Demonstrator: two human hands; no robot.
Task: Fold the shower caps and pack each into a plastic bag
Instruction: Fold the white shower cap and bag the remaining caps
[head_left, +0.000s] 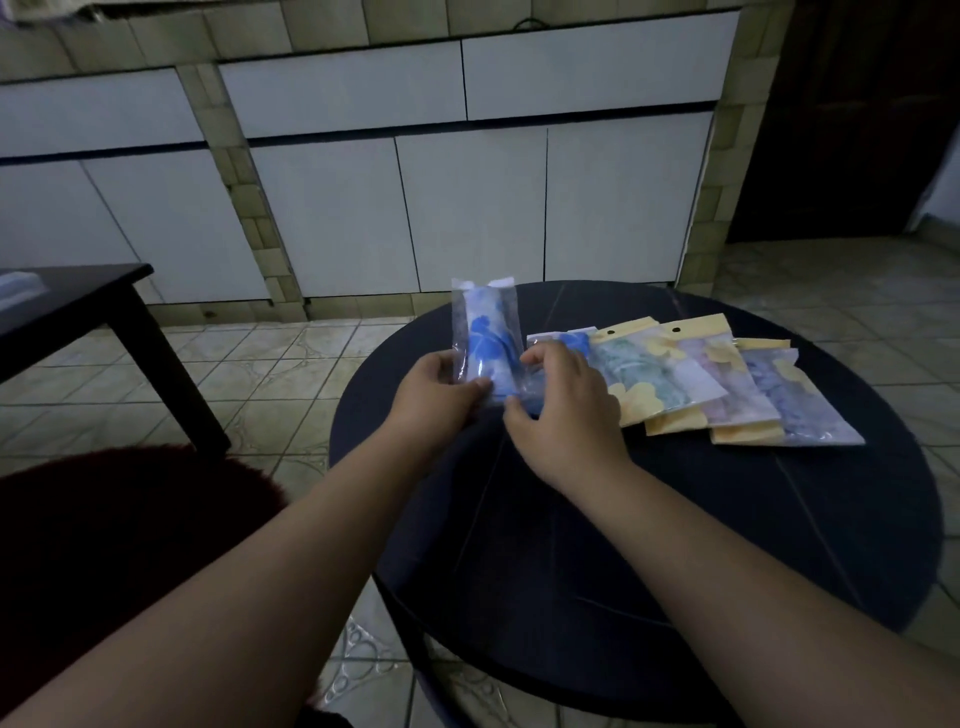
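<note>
A clear plastic bag (485, 332) with a folded blue-patterned shower cap inside stands upright over the round dark table (675, 519). My left hand (436, 395) grips its lower left edge, thumb in front. My right hand (566, 410) pinches the bag's lower right corner with curled fingers. Just to the right lies a row of overlapping packed bags: a blue one (569, 340) partly hidden behind my right hand, a green-and-yellow one (639, 371), a pink one (727, 379) and a blue-grey one (800, 400).
A dark rectangular side table (78, 312) stands at the left. A dark red fuzzy cushion or seat (130, 545) lies under my left forearm. White cabinet doors (467, 208) line the wall behind, above a tiled floor.
</note>
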